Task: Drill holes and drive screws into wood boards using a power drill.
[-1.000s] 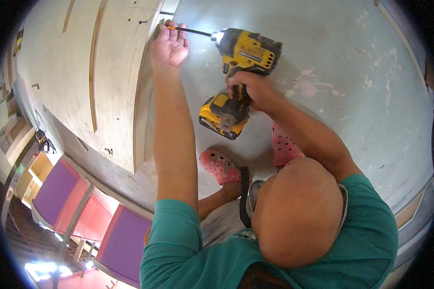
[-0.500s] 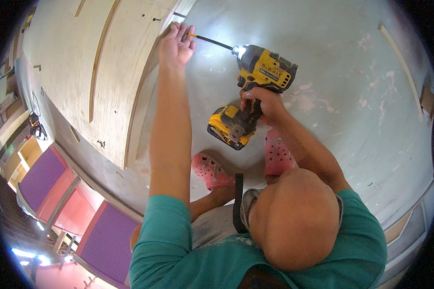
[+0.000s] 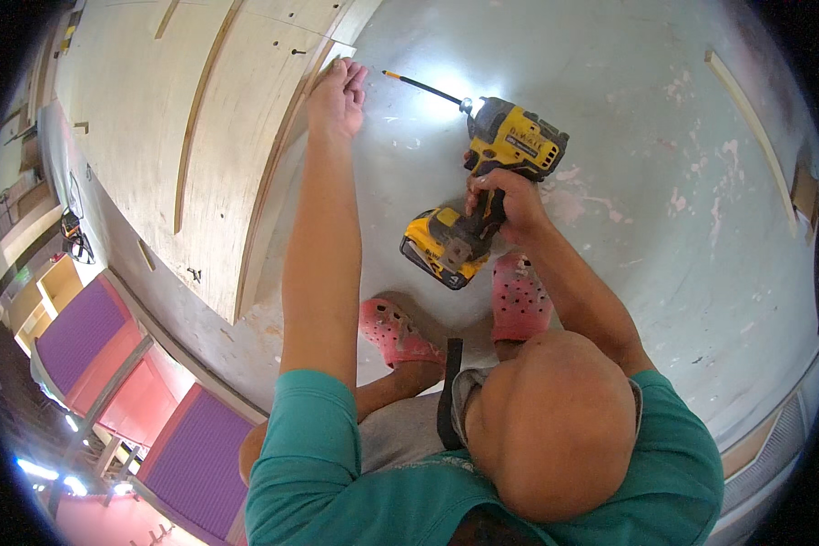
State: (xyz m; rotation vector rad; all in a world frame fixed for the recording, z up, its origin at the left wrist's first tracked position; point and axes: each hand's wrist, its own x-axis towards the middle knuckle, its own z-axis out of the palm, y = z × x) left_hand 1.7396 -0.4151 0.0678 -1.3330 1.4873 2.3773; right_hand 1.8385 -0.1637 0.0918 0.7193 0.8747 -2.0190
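Observation:
A yellow and black cordless impact driver (image 3: 516,138) is gripped by its handle in my right hand (image 3: 515,202). Its lamp is lit, and a long black bit (image 3: 432,90) with a yellow band near the tip points left toward my other hand. My left hand (image 3: 338,105) is at the edge of a pale plywood panel (image 3: 232,127), fingers curled together. What those fingers hold, if anything, is hidden. Between the bit's tip and my left hand there is a gap. A dark screw (image 3: 298,52) sticks out of the panel close by.
Thin wooden strips (image 3: 197,118) run along the panel. My feet in pink clogs (image 3: 521,296) stand on the grey, paint-stained floor (image 3: 628,264). A pale batten (image 3: 751,132) lies at the right, purple and pink panels (image 3: 196,464) stand at the lower left, and cables (image 3: 75,238) lie at the far left.
The impact driver has moved right, drawing its bit away from my left hand. My left fingers, spread around the bit's tip before, have curled together at the panel edge.

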